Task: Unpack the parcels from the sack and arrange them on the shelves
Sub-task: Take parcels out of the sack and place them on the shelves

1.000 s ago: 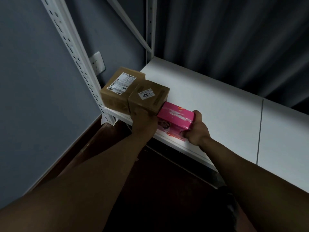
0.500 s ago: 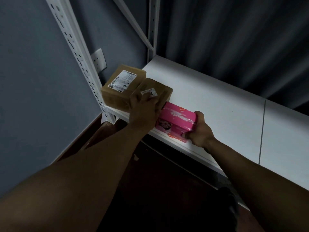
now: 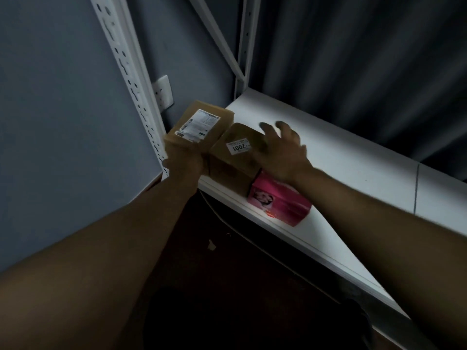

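- Head view, the only one: three parcels sit in a row at the left end of the white shelf [image 3: 341,157], toward 10 o'clock of the frame.
- The large brown box [image 3: 199,130] stands next to the slotted upright [image 3: 131,79]; the small brown box [image 3: 237,152], labelled 2001, is against its right side; the pink box [image 3: 278,200] lies at the shelf's front edge, touching the small brown box at its 5 o'clock corner.
- The left hand [image 3: 185,161] is against the near face of the large brown box; how its fingers lie I cannot tell, since they are dark and blurred.
- The right hand [image 3: 280,150] hovers over the small brown box and pink box, fingers spread and holding nothing.
- Judged step: tidying the row after placing.
- Next move likely calls for letting go and reaching back for another parcel; the sack is not in view.
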